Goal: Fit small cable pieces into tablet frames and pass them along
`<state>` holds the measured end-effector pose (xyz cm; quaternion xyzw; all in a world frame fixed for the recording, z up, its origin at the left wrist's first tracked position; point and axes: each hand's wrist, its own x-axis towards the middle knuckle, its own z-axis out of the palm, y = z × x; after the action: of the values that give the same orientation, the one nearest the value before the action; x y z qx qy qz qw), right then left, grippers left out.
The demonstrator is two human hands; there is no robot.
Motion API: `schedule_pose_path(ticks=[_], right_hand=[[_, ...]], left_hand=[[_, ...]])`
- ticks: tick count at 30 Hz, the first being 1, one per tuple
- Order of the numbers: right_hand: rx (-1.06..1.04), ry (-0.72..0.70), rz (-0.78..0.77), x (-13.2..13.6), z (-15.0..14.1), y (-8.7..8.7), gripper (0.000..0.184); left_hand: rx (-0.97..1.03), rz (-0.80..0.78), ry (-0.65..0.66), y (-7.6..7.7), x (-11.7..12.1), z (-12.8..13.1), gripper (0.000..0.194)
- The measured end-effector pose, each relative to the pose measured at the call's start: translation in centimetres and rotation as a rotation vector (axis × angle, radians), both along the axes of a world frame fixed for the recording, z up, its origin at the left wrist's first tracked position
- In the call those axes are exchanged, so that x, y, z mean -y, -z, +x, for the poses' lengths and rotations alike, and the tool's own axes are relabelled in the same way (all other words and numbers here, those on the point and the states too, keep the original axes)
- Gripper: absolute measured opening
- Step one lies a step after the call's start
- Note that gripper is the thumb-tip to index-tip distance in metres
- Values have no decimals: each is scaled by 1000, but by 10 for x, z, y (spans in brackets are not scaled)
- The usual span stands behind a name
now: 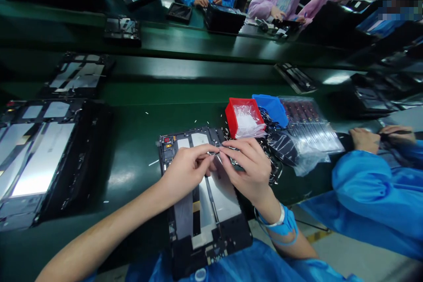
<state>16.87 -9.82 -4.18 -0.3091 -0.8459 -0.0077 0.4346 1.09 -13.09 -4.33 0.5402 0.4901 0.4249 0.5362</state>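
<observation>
Left hand (185, 168) and right hand (250, 166), both pinching a small dark piece (214, 152) too tiny to identify, meet just above the far half of the opened device (206, 202), whose long axis runs near to far, neither hand clearly nearer.

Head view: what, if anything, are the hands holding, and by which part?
The left hand seems to pinch a small dark piece above the device; the right hand is beside it, its grip unclear. Which part is held cannot be told.
</observation>
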Motion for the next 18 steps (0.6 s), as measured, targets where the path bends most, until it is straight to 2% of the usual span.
schedule_pose_path(ticks=[2,4,8,9,11,14,15,18], right_hand=[[21,12,3,-7,3,0,12],[41,98,30,-24,12,1,13],[97,504,5,-65,36,5,19],[115,518,-16,-69,38,5,21],[92,392,-33,-64,33,4,20],[33,3,-73,-36,11,0,18],[35,-75,-83,-27,3,-1,16],[55,-168,-110,-11,-10,-1,15]], left_hand=[[-38,-13,-8,2,-2,-1,17],[30,-107,-5,5,-5,-3,19],[241,-234,-70,10,-12,-6,33],[268,-236,-90,11,-13,-6,37],[290,-233,-103,12,-13,-5,39],[278,-188,-74,12,-10,-3,42],[261,-158,-61,12,-9,-3,43],[211,-75,-24,9,-5,-3,42]])
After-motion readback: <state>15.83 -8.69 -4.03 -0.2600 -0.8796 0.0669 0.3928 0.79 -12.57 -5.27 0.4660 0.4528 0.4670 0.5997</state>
